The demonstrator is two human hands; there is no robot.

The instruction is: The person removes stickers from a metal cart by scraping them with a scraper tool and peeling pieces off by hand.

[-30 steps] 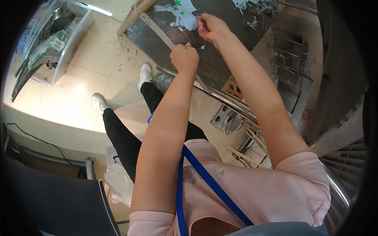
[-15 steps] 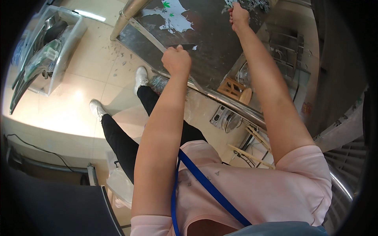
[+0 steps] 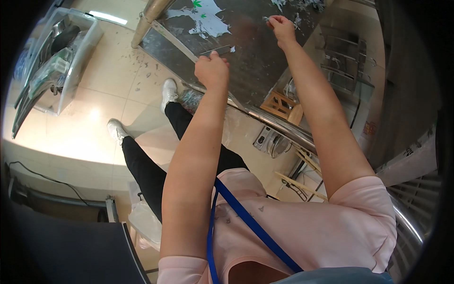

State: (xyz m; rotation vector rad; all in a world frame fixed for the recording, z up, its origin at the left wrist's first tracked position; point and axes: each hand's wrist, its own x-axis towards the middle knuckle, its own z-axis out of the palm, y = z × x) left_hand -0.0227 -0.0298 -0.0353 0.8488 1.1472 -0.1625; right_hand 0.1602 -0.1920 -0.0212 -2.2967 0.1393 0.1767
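White, ragged sheet with green leaf prints [image 3: 212,23] up ahead, both my arms reaching out! Left hand [image 3: 212,71] is knuckles-up, clamped on a thin grey blade [image 3: 221,49]; right hand [image 3: 283,32], at two o'clock from it, pinches a small pale scrap [image 3: 266,19]. My left fingers are mostly hidden, the sheet's top cut off. It lies twelve o'clock from my left, nine from my right, on a dark, shiny panel [image 3: 250,71].
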